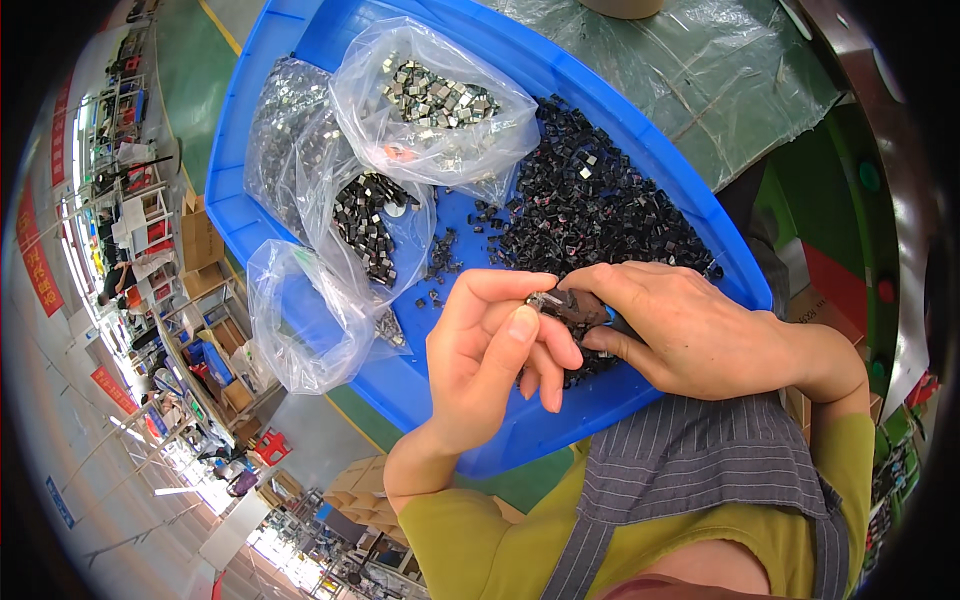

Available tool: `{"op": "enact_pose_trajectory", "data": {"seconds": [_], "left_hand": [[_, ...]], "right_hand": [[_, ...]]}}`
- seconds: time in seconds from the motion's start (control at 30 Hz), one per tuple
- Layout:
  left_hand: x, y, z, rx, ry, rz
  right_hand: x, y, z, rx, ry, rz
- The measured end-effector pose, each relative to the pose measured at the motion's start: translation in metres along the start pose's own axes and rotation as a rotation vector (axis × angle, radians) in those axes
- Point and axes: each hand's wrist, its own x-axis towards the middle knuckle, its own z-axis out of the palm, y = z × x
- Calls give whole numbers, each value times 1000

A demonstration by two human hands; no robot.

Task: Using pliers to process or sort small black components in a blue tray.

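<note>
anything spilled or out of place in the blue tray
A few black parts lie scattered on the tray floor between the bags and the main pile. Otherwise nothing stands out.

We note a bright blue tray (262, 215) with a heap of small black parts (600, 210) flecked silver. Clear bags (440, 110) hold grey-silver and black pieces. The table cover (690, 70) beyond is dull green under clear film. Our sleeves (480, 530) are mustard yellow; the apron (700, 460) is grey with thin dark stripes. Red banners (35, 260) line the far wall.
</note>
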Motion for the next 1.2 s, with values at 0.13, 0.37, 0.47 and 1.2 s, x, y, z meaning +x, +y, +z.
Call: {"op": "enact_pose_trajectory", "data": {"seconds": [0.13,0.37,0.47,1.2], "left_hand": [[0,0,3,-11,28,-22],[0,-2,9,265,37,77],[0,-5,10,289,51,115],[0,-13,11,500,138,248]], "right_hand": [[0,0,5,-257,157,-50],[3,4,11,-683,384,-127],[4,5,11,-683,397,-141],[-2,3,9,-494,241,-88]]}}
